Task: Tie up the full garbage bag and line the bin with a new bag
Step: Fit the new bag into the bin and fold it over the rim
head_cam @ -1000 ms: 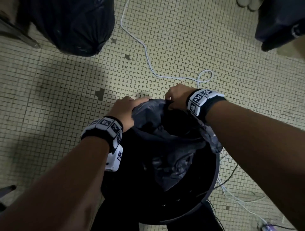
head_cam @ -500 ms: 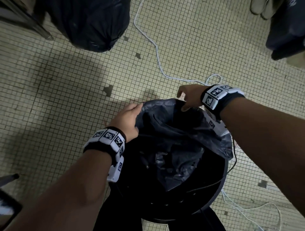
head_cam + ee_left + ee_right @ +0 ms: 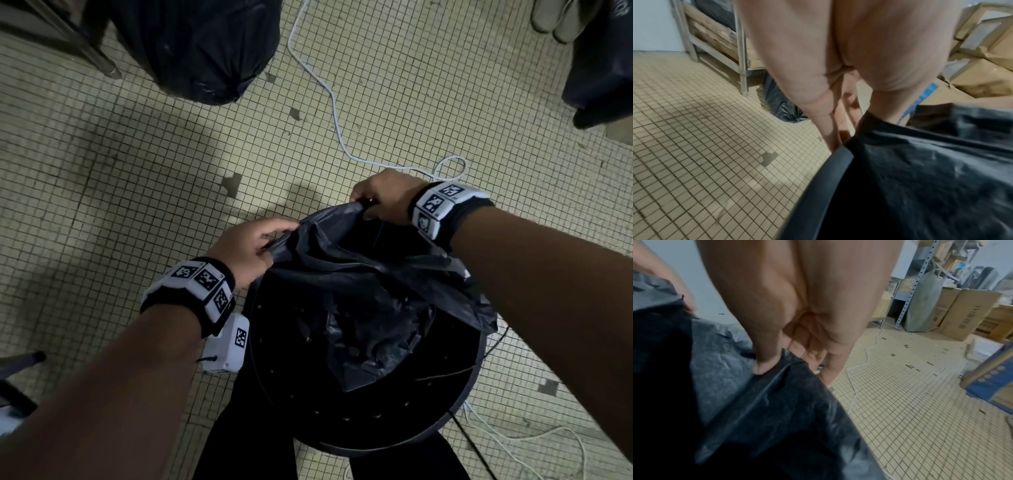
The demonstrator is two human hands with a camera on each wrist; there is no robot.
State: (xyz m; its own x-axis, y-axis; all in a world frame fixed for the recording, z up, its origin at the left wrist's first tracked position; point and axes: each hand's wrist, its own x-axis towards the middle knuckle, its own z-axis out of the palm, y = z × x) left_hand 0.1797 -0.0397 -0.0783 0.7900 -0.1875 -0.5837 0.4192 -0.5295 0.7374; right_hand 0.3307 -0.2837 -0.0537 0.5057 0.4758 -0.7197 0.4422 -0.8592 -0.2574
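1. Left hand (image 3: 248, 245): pinching the mouth edge of the new bag (image 3: 359, 274) between thumb and fingers at the far-left of the bin (image 3: 455, 407) rim; in the left wrist view, thumb tucked inside the plastic, fingers outside and just past the rim.
2. Right hand (image 3: 383, 195): gripping the same mouth edge at the far-right of the bin rim, thumb pressed into the film, fingers curled behind.
3. Changed over the last second: hands drawn further apart along the far side of the bin; mouth of the new bag stretched wider, no longer bunched between the wrists.
4. New bag now: body hanging crumpled down inside the bin, near side draped loosely over the right of the rim, far edge lifted above the rim, not yet folded over.
5. Full garbage bag (image 3: 198, 48): on the tiled floor (image 3: 102, 171) well beyond the bin, apart from both hands; knot not visible.
6. Meaning, as a judgement: lining under way, opening nearly wide enough; next, pulling the edge down over the far rim. Risk: thin film tearing or slipping back inside.
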